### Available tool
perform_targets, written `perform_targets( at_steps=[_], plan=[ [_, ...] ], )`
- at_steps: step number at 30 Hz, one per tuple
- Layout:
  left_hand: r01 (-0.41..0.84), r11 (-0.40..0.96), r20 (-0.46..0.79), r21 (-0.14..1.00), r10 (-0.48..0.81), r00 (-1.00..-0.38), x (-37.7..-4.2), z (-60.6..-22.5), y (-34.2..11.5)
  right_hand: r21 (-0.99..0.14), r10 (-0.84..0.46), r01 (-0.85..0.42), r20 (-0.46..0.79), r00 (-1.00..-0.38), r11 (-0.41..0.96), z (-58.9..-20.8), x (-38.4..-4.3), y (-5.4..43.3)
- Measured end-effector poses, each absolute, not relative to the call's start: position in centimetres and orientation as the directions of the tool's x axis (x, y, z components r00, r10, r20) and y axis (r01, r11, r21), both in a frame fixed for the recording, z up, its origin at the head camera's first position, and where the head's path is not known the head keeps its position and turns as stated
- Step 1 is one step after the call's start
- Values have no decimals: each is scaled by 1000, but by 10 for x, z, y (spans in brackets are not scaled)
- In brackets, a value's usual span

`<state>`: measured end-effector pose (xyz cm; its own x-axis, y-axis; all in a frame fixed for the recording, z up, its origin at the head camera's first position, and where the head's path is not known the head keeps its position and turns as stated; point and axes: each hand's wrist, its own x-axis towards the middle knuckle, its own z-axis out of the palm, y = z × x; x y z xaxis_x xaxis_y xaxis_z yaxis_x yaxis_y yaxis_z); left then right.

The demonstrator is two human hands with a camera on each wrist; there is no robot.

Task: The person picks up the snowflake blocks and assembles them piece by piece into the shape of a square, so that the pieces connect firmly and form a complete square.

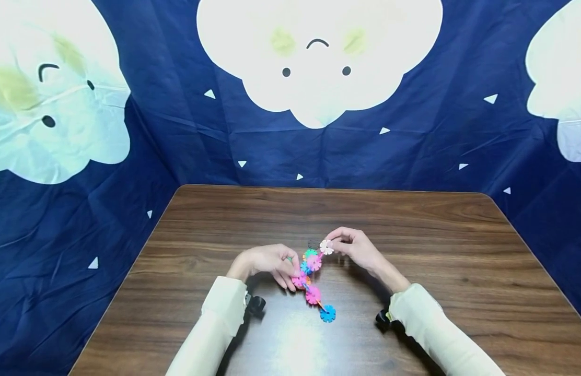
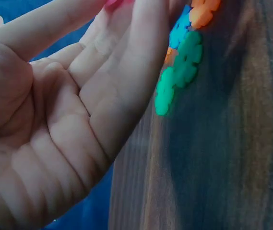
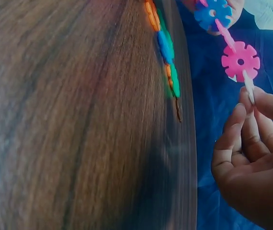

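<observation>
My left hand (image 1: pixel 271 262) pinches a chain of notched plastic snowflake discs near a pink disc (image 1: pixel 300 281). In the left wrist view a bit of pink disc (image 2: pixel 119 4) shows between its fingers. My right hand (image 1: pixel 361 251) holds a white disc (image 1: pixel 326 247) between thumb and fingertips; in the right wrist view that white disc (image 3: pixel 249 88) appears edge-on, joined to a pink disc (image 3: pixel 241 62). A blue disc (image 3: pixel 213 13) sits higher up the same raised chain, by the left hand. Toward the body, another pink disc (image 1: pixel 313 295) leads to a blue disc (image 1: pixel 327 313).
Other discs lie on the wooden table (image 1: pixel 201 224) beneath the raised chain, among them a green disc (image 2: pixel 186 57) and an orange disc (image 2: pixel 203 13). A dark disc (image 1: pixel 312 244) lies behind them. Blue cloth with cloud prints (image 1: pixel 318 151) hangs around the table.
</observation>
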<state>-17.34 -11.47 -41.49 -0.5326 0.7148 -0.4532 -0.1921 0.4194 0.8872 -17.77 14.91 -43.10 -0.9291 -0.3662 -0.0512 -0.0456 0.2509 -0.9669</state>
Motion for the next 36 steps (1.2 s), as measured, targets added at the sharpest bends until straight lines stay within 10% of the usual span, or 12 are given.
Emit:
perform_targets(
  at_steps=[10, 19, 36],
  plan=[
    [-84, 542, -505, 836, 700, -506, -165, -413, -108, -948, -488, -103, -60, -871, 300, -435, -175, 138],
    [-55, 457, -349, 888, 590, -728, -171, -413, -101, -949, -546, -111, -73, -835, 296, -437, -169, 123],
    [-178, 329, -356, 927, 630, -690, -174, -423, -102, -959, -540, -71, -92, -836, 273, -442, -169, 117]
  ],
)
